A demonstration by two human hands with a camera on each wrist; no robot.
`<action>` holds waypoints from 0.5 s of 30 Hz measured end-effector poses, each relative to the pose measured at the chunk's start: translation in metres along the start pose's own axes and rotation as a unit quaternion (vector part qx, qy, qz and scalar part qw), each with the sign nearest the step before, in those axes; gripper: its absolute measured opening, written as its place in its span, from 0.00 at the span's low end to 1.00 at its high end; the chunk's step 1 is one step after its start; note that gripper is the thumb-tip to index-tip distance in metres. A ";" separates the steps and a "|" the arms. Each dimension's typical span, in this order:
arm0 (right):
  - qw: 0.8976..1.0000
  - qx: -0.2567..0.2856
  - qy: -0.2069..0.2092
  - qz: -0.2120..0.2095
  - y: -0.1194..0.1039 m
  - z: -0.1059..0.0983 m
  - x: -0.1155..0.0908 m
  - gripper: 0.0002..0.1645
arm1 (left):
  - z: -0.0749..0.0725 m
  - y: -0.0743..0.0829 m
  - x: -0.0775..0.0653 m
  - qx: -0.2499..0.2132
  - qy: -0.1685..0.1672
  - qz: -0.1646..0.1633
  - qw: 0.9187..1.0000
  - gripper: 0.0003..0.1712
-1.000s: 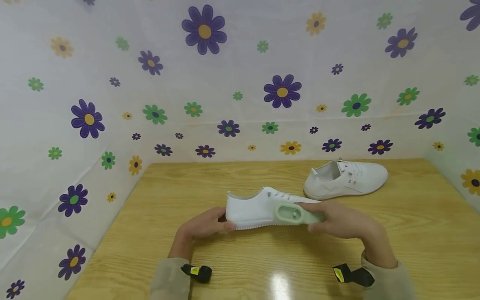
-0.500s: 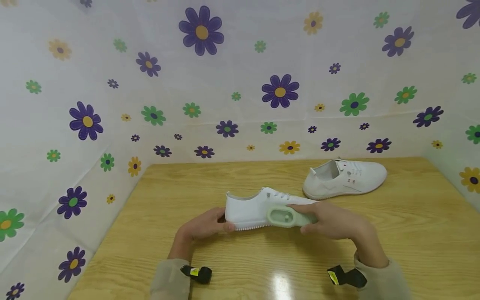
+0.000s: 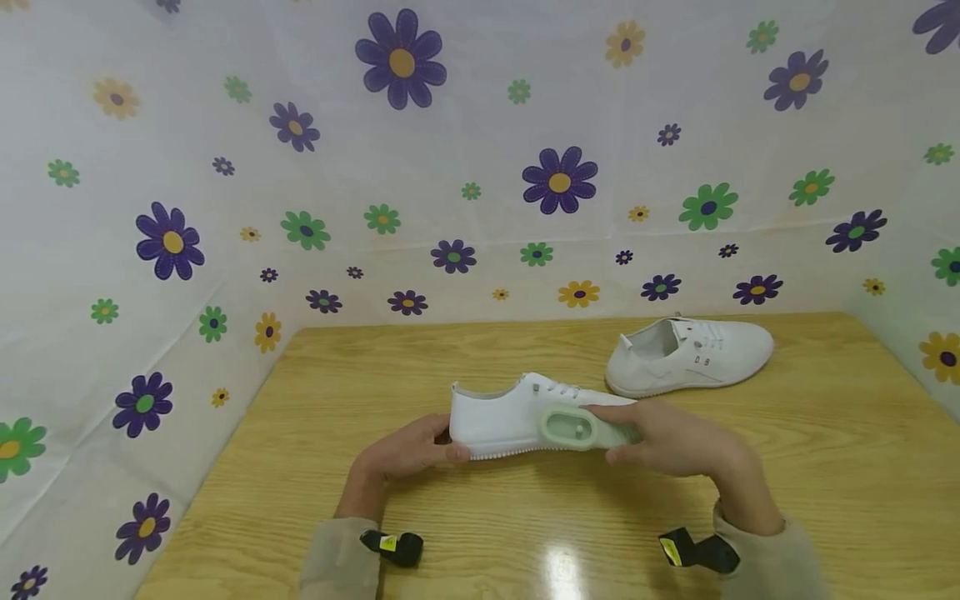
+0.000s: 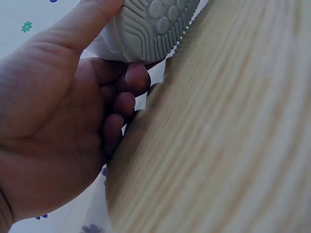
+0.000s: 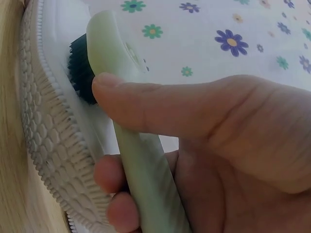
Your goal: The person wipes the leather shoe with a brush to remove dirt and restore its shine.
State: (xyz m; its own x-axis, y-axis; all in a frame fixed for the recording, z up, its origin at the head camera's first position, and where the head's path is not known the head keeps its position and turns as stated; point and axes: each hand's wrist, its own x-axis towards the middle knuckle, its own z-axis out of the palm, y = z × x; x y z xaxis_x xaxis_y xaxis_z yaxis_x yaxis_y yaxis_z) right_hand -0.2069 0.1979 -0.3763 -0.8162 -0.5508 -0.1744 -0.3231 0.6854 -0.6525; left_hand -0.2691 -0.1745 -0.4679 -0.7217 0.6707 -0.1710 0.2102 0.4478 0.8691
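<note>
My left hand grips the heel of a white lace-up shoe, thumb on the near side; the left wrist view shows the patterned sole tilted up above the fingers. In my right hand is a pale green shoe brush, held by its handle with the thumb along its neck. Its dark bristles meet the shoe's near side, around the middle of its length, as the right wrist view shows. The brush and right hand cover part of the shoe's front.
A second white shoe stands at the back right of the wooden table, toe to the right. Behind and on both sides hangs a white cloth printed with flowers. Each wrist wears a black camera strap.
The brush and right hand slid left along the shoe's side, then slightly back to the right. My left hand keeps its hold on the heel, and the second shoe stays put.
</note>
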 end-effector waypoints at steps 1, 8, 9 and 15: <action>1.000 0.001 0.001 -0.002 0.002 -0.001 -0.001 0.35 | 0.000 0.000 0.000 0.001 0.001 -0.002 1.000 0.37; 1.000 0.000 0.008 -0.007 0.002 0.000 -0.001 0.34 | 0.000 -0.001 -0.001 0.007 0.008 -0.011 1.000 0.35; 1.000 -0.002 0.005 -0.014 0.001 0.001 0.000 0.34 | 0.000 -0.001 -0.001 0.006 0.009 -0.010 1.000 0.35; 1.000 0.000 -0.001 -0.018 0.003 0.001 0.001 0.34 | 0.001 -0.002 0.000 0.007 0.004 0.001 1.000 0.34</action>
State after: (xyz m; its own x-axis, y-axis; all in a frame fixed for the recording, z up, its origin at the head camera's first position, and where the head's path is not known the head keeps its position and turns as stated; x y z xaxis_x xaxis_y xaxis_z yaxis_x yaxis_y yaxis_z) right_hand -0.2079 0.1993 -0.3786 -0.8031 -0.5763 -0.1513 -0.3525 0.6643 -0.6591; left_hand -0.2691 -0.1747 -0.4695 -0.7261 0.6673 -0.1660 0.2206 0.4547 0.8629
